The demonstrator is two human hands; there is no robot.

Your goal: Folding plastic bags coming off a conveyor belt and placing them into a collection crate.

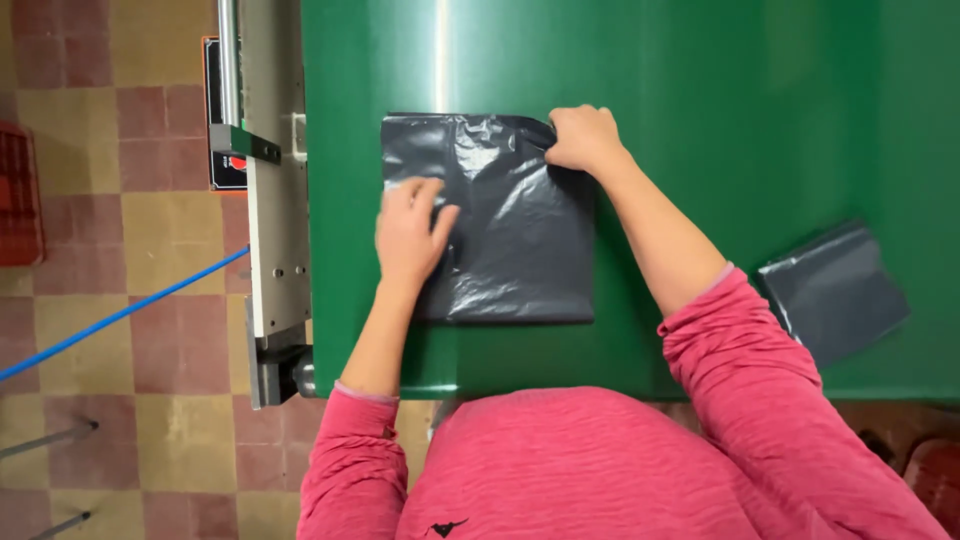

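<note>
A black plastic bag [520, 240], folded into a rough square, lies flat on the green table [720, 120]. My left hand [410, 232] rests on the bag's left part, fingers spread and pressing it down. My right hand [583, 138] is closed on the bag's top right corner, pinching the plastic there. Both my arms are in pink sleeves pushed up the forearms.
A second folded dark bag [835, 290] lies at the table's right side near the front edge. A grey metal frame [272, 200] runs along the table's left edge. A blue hose [120, 315] crosses the tiled floor, and a red crate [20, 195] stands far left.
</note>
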